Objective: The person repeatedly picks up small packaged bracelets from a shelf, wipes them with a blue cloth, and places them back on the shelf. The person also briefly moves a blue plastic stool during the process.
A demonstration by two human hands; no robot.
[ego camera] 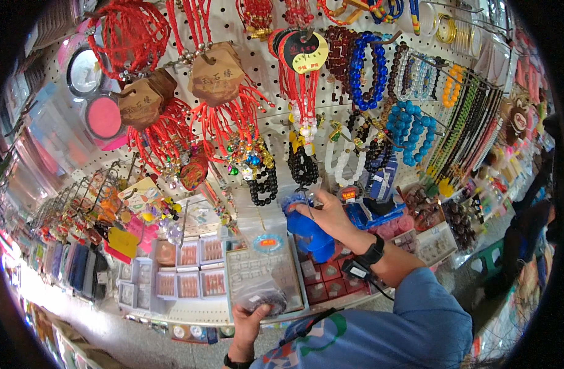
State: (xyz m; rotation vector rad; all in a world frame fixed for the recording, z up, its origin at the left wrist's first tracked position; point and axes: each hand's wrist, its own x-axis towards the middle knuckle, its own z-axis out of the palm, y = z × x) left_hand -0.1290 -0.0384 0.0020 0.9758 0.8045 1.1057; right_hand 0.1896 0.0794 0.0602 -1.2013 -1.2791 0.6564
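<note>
My left hand [248, 323] holds a clear plastic bag [259, 291] with a dark coiled item inside, thumb on top, over the near edge of a display box of rings [268, 265]. Higher up, my right hand [330, 217] has its thumb and fingers around a thin metal hook [306, 198] on the pegboard; the fingertips are partly blurred. Bright blue coiled items [312, 235] hang just below that hand. Between my hands, another clear bag with a light blue beaded bracelet [268, 243] and a red label hangs over the ring box.
White pegboard [282, 129] holds red cord bracelets [129, 37], black bead bracelets [263, 187] and turquoise bracelets [411, 131] on projecting hooks. Boxes of press-on nails [188, 256] stand at the left, red compartments [328, 281] at the right. A green stool [487, 260] is at far right.
</note>
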